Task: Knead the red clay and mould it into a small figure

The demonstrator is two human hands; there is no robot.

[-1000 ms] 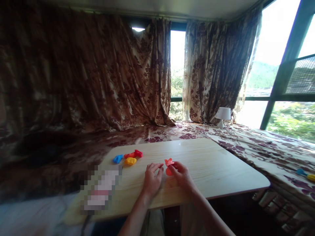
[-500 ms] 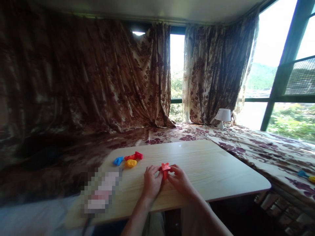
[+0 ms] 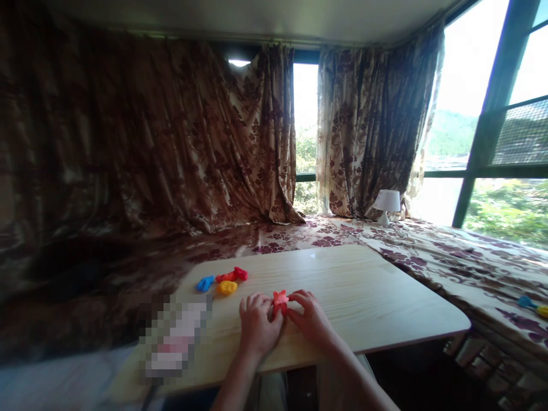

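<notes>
Tabletop [image 3: 363,302] looks wood-grained from here, smooth, faintly glossy; curtains [image 3: 240,142] creased cloth; star-edged red piece [image 3: 280,299] matt-looking.

The head camera looks forward and down across the table [image 3: 363,297] toward curtains [image 3: 214,142].

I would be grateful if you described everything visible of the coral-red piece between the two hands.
The coral-red piece is small, with a lighter, lobed, roughly star-like top and a darker red part below. It looks soft, but its exact material cannot be told. It is held between the fingers of the left hand and the right hand, over the near part of the pale table. Whether it touches the tabletop is unclear.
</notes>
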